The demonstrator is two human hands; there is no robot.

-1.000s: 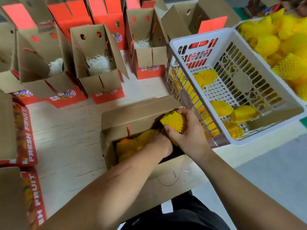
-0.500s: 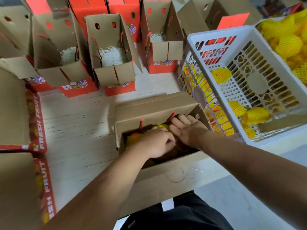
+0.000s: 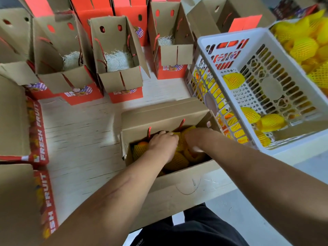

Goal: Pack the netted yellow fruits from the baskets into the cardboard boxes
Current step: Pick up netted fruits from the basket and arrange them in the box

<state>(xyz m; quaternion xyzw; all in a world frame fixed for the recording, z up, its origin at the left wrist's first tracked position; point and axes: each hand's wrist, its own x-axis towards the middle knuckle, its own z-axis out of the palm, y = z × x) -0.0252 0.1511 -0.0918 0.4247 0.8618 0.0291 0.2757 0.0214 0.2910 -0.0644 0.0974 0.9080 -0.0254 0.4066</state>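
Head view: nearest us, our two forearms reach forward and down into the open box [image 3: 177,190] standing on the pale table [image 3: 79,139]; below them a strip of dark clothing [image 3: 191,231] shows at the bottom edge. Our left hand [image 3: 162,145] lies inside the box with its fingers curled down onto the netted fruits [image 3: 177,161] packed there; whether they clamp one fruit or only press, we cannot tell. Our right hand [image 3: 193,137] is just beside it, sunk among the same fruits; its fingers are hidden, so we cannot tell how they stand. Two red cord handles [image 3: 149,132] rise from the box's far wall, just beyond the hands.

To the left, two flat cartons [image 3: 40,139] printed FRESH FRUIT lie at the table edge. To the right of the box, touching its corner, sits a white basket [image 3: 230,36] with a few loose fruits [image 3: 271,121] on its slotted floor; beyond it, at the right edge, a second basket [image 3: 271,27] is heaped with more fruits [image 3: 303,47].

Farther back stands a row of open red-and-brown boxes [image 3: 120,80], flaps up, each with white shredded padding [image 3: 118,61] at the bottom; behind them more red cartons [image 3: 106,13] stand upright.
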